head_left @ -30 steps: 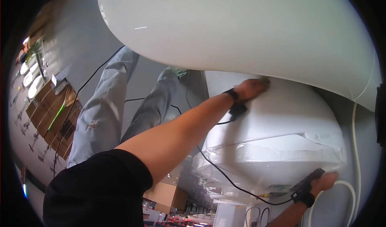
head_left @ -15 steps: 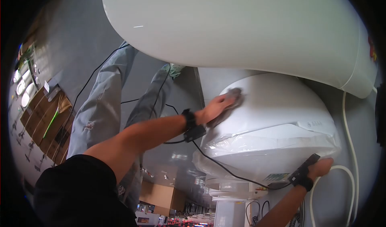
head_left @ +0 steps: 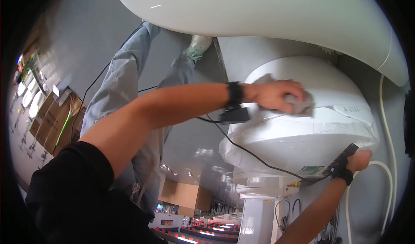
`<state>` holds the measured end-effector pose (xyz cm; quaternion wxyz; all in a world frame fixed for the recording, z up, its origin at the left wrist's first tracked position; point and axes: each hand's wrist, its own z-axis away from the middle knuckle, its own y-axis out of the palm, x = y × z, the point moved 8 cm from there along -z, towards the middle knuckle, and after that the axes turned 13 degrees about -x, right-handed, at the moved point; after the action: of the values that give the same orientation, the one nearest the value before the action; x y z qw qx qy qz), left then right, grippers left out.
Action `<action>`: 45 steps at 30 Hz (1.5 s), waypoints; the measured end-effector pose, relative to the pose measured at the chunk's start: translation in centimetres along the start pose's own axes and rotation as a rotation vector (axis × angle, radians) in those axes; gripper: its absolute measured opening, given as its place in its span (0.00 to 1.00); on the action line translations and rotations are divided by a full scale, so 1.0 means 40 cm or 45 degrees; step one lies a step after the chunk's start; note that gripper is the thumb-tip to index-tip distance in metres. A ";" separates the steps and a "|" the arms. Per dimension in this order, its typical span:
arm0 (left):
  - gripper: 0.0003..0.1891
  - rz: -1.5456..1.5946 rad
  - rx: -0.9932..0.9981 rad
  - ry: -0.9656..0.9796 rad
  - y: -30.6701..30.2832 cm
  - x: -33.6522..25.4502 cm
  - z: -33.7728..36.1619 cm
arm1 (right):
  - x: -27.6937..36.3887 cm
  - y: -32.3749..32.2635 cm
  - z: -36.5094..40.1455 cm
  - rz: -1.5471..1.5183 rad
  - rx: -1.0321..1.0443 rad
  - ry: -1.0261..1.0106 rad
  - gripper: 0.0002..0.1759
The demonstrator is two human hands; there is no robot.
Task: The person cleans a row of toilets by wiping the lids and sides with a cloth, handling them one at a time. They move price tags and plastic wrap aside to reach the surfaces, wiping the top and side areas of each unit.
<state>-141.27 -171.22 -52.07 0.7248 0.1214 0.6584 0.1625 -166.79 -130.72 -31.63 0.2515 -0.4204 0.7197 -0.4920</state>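
Observation:
My left hand presses a crumpled grey cloth against the smooth white lid of a toilet-like fixture, its fingers bent round the cloth. Clear plastic film wraps the fixture's lower part. At the fixture's lower right edge, my right hand is closed, with its fingers partly hidden, and what it grips cannot be made out. Both wrists carry black straps with small devices, and a black cable runs between them.
A large white curved fixture spans the top. A pale hose loops at the right. Two legs in light jeans stand at the left, beyond which are brown cartons. A white pedestal is below.
My left hand has moved right across the lid with the cloth. The whole view has shifted, so the large upper fixture sits higher. My right hand stays at the lower right edge.

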 end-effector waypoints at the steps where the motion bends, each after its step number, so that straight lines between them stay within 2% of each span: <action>1: 0.20 0.055 -0.042 -0.111 -0.028 0.005 0.070 | -0.006 -0.001 -0.007 -0.005 -0.003 -0.012 0.35; 5: 0.20 0.018 -0.123 -0.419 -0.090 0.012 0.301 | 0.040 -0.006 0.030 0.027 0.020 -0.018 0.34; 7: 0.21 -0.037 -0.128 -0.457 -0.120 0.007 0.371 | 0.039 -0.003 0.015 0.219 -0.006 -0.292 0.30; 9: 0.22 -0.191 0.086 -0.663 -0.132 0.018 0.433 | 0.057 0.010 0.012 0.549 -0.006 -0.648 0.26; 10: 0.22 -0.339 0.160 -0.640 -0.146 0.024 0.456 | 0.070 0.032 0.016 0.771 0.020 -0.866 0.24; 12: 0.20 -0.385 0.081 -0.765 -0.214 0.021 0.484 | 0.008 0.093 -0.055 0.592 0.363 -1.189 0.22; 13: 0.20 -0.414 0.030 -0.757 -0.261 0.002 0.477 | 0.030 0.086 -0.054 0.645 0.496 -1.108 0.21; 15: 0.19 -0.083 -0.527 -1.182 -0.398 -0.001 0.504 | 0.166 -0.001 0.025 0.799 0.466 -0.862 0.21; 16: 0.19 -0.094 -0.565 -1.160 -0.450 0.002 0.505 | 0.278 -0.101 0.121 0.890 0.303 -0.682 0.22; 18: 0.16 0.447 -1.145 -1.141 -0.593 0.025 0.537 | 0.442 -0.176 0.249 0.936 0.353 -0.715 0.23; 20: 0.19 0.637 -1.392 -1.108 -0.729 -0.070 0.536 | 0.569 -0.208 0.357 0.762 0.363 -0.769 0.21; 21: 0.20 0.983 -1.407 -1.146 -0.770 -0.078 0.530 | 0.639 -0.222 0.426 0.464 0.360 -0.836 0.18; 22: 0.22 1.182 -1.461 -1.032 -0.824 -0.083 0.520 | 0.716 -0.247 0.492 0.169 0.357 -0.898 0.16; 24: 0.23 1.243 -1.513 -0.974 -0.936 -0.152 0.492 | 0.888 -0.305 0.640 -0.330 0.335 -1.083 0.13; 26: 0.24 1.308 -1.524 -0.867 -1.005 -0.245 0.420 | 1.087 -0.382 0.779 -0.536 0.335 -1.212 0.18; 28: 0.22 1.409 -1.579 -0.674 -1.056 -0.350 0.313 | 1.251 -0.390 0.859 -0.647 0.279 -1.296 0.26; 29: 0.20 1.261 -1.536 -0.560 -1.082 -0.371 0.260 | 1.317 -0.364 0.881 -0.652 0.277 -1.319 0.26; 30: 0.19 1.110 -1.494 -0.449 -1.111 -0.399 0.209 | 1.367 -0.310 0.877 -0.675 0.334 -1.149 0.31; 31: 0.18 0.815 -1.412 -0.512 -1.135 -0.419 0.173 | 1.406 -0.260 0.881 -0.693 0.393 -0.980 0.36; 32: 0.20 0.696 -1.334 -0.460 -1.156 -0.451 0.142 | 1.452 -0.230 0.910 -0.695 0.399 -1.009 0.36; 34: 0.21 0.470 -1.232 -0.448 -1.202 -0.494 0.112 | 1.495 -0.142 0.938 -0.531 0.467 -0.722 0.45; 35: 0.22 0.403 -1.199 -0.421 -1.225 -0.487 0.089 | 1.508 -0.161 0.986 -0.323 0.287 -0.652 0.47; 36: 0.25 0.390 -1.150 -0.397 -1.238 -0.497 0.061 | 1.525 -0.169 1.019 -0.317 0.283 -0.656 0.47; 38: 0.26 0.291 -0.967 -0.472 -1.282 -0.491 -0.012 | 1.542 -0.211 1.048 -0.132 0.087 -0.611 0.45; 40: 0.26 0.277 -0.894 -0.456 -1.326 -0.527 -0.094 | 1.535 -0.224 1.056 -0.149 0.081 -0.596 0.44; 42: 0.26 0.382 -0.703 -0.487 -1.328 -0.566 -0.191 | 1.545 -0.232 1.060 -0.149 0.087 -0.607 0.43; 45: 0.31 0.226 -0.519 -0.519 -1.325 -0.606 -0.313 | 1.535 -0.224 1.047 -0.095 0.094 -0.636 0.41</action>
<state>-151.65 -229.92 -51.84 0.8344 0.0607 0.4400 0.3262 -163.02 -205.31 -36.55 0.4183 -0.5458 0.6007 -0.4078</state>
